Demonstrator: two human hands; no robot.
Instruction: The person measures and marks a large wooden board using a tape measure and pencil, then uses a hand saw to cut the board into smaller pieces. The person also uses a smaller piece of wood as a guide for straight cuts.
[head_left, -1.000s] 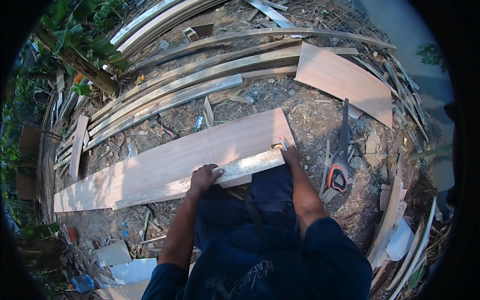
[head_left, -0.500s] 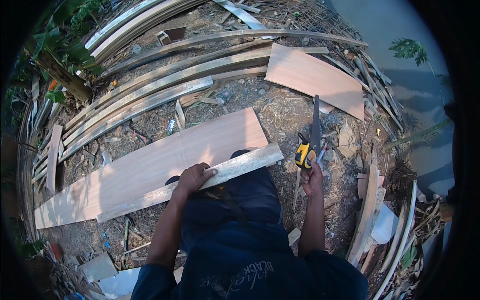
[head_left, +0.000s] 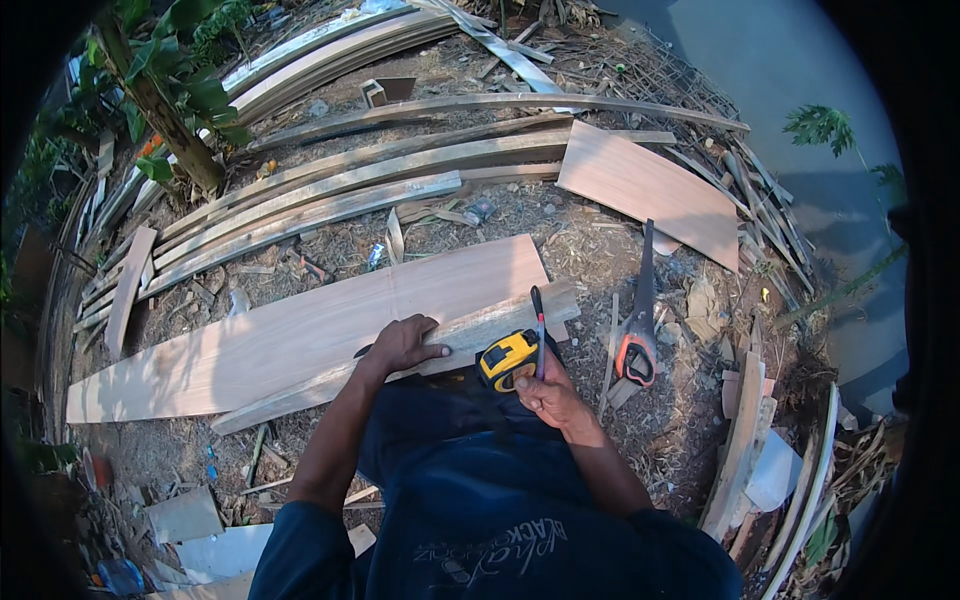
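The left hand [head_left: 402, 345] grips the narrow board [head_left: 300, 396], apparently to steady it; the right hand [head_left: 556, 398], fingers closed, holds tape measure [head_left: 508, 357] and pen [head_left: 541, 337], likely for ready access.

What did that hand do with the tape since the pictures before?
The right grip swung out rightward from the wooden plank's end, then came back left, closer in, carrying the yellow-black tape measure and pen. Nothing was let go. The left grip stayed on the plank; the handsaw stayed put.
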